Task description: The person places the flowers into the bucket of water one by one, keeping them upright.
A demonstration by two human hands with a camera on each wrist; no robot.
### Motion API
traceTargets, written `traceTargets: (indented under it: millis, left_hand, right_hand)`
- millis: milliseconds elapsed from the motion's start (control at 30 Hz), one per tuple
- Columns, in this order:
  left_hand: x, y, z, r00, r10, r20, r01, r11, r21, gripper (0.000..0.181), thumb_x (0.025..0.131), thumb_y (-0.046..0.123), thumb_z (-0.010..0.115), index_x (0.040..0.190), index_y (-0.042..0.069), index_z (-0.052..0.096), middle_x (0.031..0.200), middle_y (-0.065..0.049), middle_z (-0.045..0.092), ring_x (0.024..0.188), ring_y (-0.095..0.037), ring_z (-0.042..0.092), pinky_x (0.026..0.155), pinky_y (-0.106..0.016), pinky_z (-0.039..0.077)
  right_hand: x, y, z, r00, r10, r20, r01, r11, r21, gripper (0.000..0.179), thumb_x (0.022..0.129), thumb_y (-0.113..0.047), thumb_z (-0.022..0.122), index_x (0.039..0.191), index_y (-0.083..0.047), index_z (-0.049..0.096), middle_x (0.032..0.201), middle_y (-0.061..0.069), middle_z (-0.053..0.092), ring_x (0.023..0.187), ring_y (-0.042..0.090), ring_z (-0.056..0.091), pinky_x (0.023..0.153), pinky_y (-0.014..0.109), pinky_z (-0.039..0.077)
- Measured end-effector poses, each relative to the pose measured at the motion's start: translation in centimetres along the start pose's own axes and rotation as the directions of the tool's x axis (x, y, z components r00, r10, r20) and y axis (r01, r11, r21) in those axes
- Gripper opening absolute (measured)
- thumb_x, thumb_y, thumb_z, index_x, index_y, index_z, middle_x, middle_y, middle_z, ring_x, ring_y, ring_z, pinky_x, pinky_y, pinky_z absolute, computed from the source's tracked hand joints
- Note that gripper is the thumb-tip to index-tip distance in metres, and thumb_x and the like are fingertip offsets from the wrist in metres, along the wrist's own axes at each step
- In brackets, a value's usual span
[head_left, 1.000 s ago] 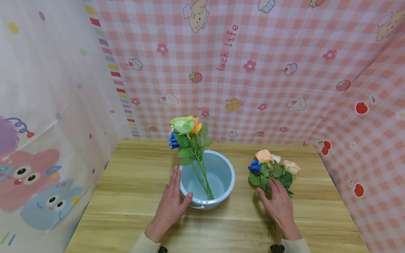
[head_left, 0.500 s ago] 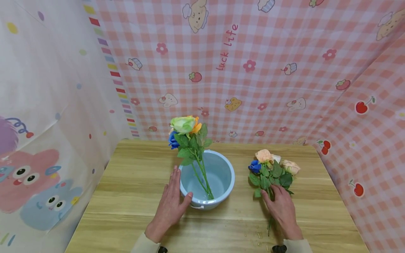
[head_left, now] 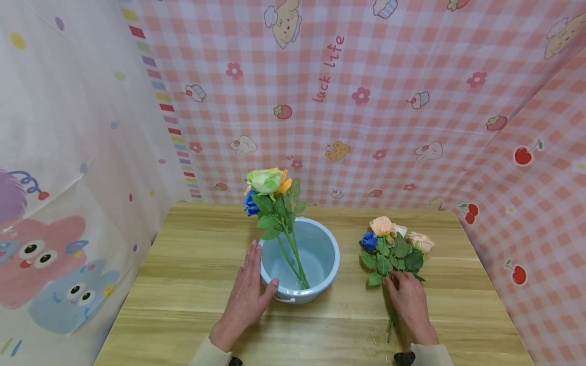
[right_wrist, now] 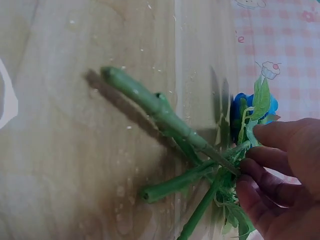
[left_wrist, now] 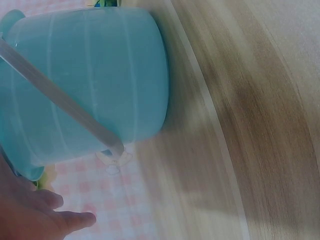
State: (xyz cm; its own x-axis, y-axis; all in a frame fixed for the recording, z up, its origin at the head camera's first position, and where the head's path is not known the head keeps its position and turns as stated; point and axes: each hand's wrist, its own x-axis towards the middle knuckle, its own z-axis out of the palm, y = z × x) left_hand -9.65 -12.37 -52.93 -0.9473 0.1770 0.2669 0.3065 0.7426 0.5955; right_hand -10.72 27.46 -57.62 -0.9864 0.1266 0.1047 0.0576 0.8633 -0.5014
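Observation:
My left hand (head_left: 249, 292) rests with straight fingers against the left side of the light blue bucket (head_left: 336, 259). Leaning in that bucket are several long-stemmed roses; a pale green rose (head_left: 265, 180), an orange flower (head_left: 285, 182) and a blue rose (head_left: 251, 202) show above its rim. On the right, my right hand (head_left: 409, 302) pinches a green stem among a bunch of roses lying on the table. This bunch has a blue rose (head_left: 369, 241), peach roses (head_left: 382, 226) and a partly hidden white one (head_left: 400, 230). Cut stem ends (right_wrist: 175, 122) point back toward the right wrist camera.
The wooden table (head_left: 183, 284) carries small water drops (head_left: 373, 340) near its front, left of my right wrist. The bucket's handle (left_wrist: 65, 102) hangs down its side. Checked pink cloth (head_left: 320, 127) stands behind and to the right, white printed cloth (head_left: 91, 152) to the left.
My right hand has drawn back slightly from the leaves to the stems, and its fingers have closed together on a stem. The left hand and bucket have not moved.

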Motion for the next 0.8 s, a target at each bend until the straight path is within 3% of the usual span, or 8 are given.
traceTargets:
  millis: [333,800]
  left_hand:
    - [0.0,-0.1,0.1,1.000,0.002,-0.002,-0.002,1.000,-0.004,0.087,0.101,0.042,0.055,0.166,0.002,0.013,0.173,-0.014,0.010,0.158,-0.034,0.014,0.115,-0.070,0.028]
    - [0.0,-0.1,0.0,1.000,-0.003,0.006,0.003,1.000,-0.006,0.087,0.101,0.042,0.055,0.166,0.002,0.012,0.174,-0.010,0.006,0.158,-0.033,0.013,0.117,-0.068,0.027]
  right_hand:
    - [0.6,0.1,-0.4,0.999,-0.037,0.016,0.038,0.999,-0.018,0.024,0.096,-0.013,0.071,0.108,0.008,0.076,0.103,0.025,0.073,0.095,0.043,0.068,0.083,0.060,0.053]
    - [1.8,0.3,-0.4,0.998,-0.004,0.069,0.007,0.999,-0.040,0.019,0.093,-0.014,0.074,0.101,0.003,0.080,0.096,0.020,0.077,0.088,0.041,0.072,0.078,0.058,0.055]
